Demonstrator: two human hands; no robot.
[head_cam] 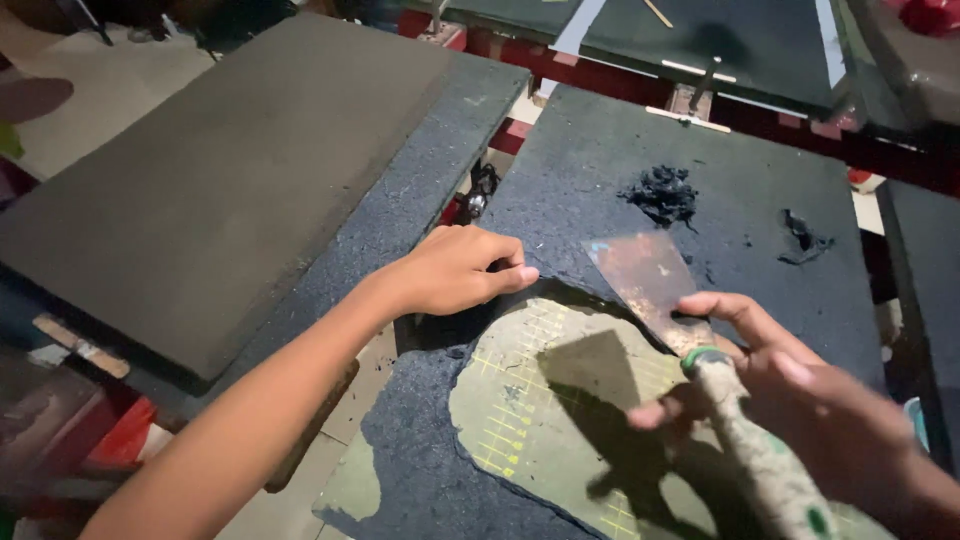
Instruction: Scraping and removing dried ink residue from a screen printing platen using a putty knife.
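Observation:
My right hand (800, 400) grips a scraper (655, 280) by its worn, paint-flecked handle, its flat rusty blade pointing up and left over the board. The board (560, 400) is a green plate with yellow grid lines, bared where a dark grey coating (640, 150) has come off. My left hand (460, 270) rests on the torn edge of that dark coating, fingers curled over it, just left of the blade. Two small heaps of black scraped-off bits (665, 195) lie on the coating beyond the blade.
A second flat grey board (230, 170) lies to the left, on a dark coated plate. Red metal frame bars (600, 70) run along the back. Another dark plate (920, 290) stands at the right edge. Pale floor shows at the upper left.

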